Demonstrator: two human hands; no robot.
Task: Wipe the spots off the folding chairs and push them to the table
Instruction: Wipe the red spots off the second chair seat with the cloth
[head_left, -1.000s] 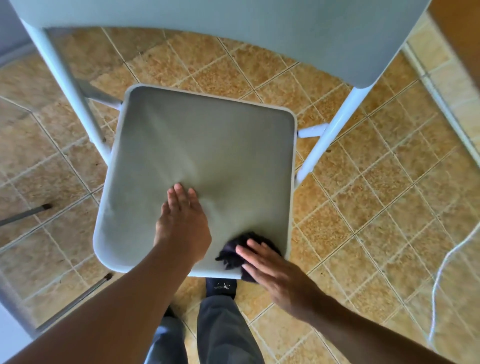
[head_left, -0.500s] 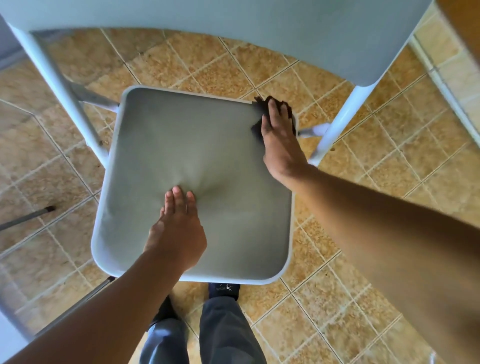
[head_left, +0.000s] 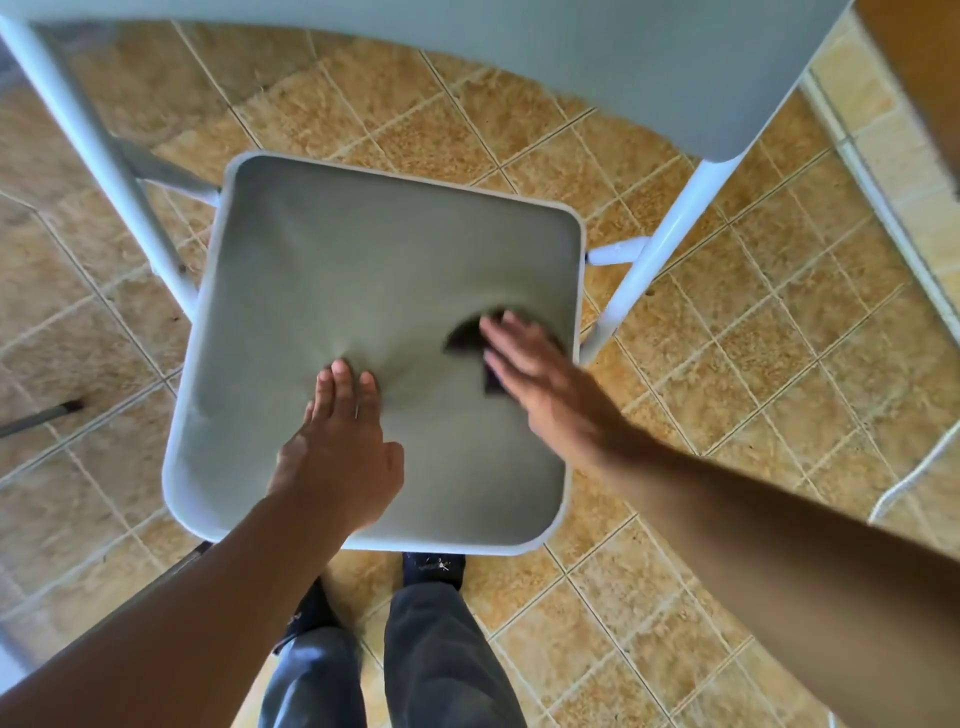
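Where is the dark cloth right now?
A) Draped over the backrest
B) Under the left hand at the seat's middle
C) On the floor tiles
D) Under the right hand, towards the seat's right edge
D: the dark cloth shows from under the flat fingers of the right hand near the right edge of the seat, while the left hand presses on bare seat.

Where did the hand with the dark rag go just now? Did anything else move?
The right hand slid the dark rag from the seat's near edge up to its far right corner, then back to the middle of the right side, pressing it flat throughout. The left hand stayed flat on the seat, in about the same spot.
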